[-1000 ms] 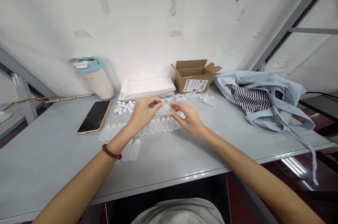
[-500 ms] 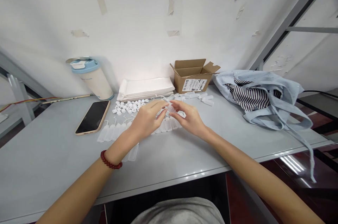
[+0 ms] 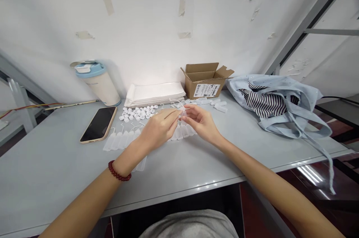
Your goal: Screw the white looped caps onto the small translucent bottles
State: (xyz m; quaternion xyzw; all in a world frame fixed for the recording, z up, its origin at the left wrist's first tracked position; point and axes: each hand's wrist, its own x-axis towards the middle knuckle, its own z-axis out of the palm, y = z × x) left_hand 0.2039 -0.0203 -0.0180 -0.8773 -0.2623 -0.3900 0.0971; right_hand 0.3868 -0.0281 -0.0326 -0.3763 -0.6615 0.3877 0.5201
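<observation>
Between my two hands is a small translucent plastic bottle (image 3: 183,113) with a thin bent white tube at its top. My left hand (image 3: 159,127) is closed, its fingertips pressed on the bottle near its top. From the other side, my right hand (image 3: 203,122) grips the same bottle between thumb and fingers; much of it is hidden. Below my hands lies a row of similar bottles (image 3: 179,132), partly covered. Another row of bottles with bent tubes (image 3: 117,140) lies to the left, and a few more bottles (image 3: 140,165) sit by my left wrist.
Behind my left hand are several small white caps (image 3: 137,112) and a stack of white envelopes (image 3: 157,92). Loose bottles (image 3: 220,107) lie before an open cardboard box (image 3: 206,82). A phone (image 3: 98,125) and a tumbler (image 3: 102,86) stand left, a blue cloth bag (image 3: 280,99) right.
My left hand has shifted slightly right and its fingers have closed against the bottle's top. The bent tube now shows more clearly above my fingers. The things on the table have stayed put.
</observation>
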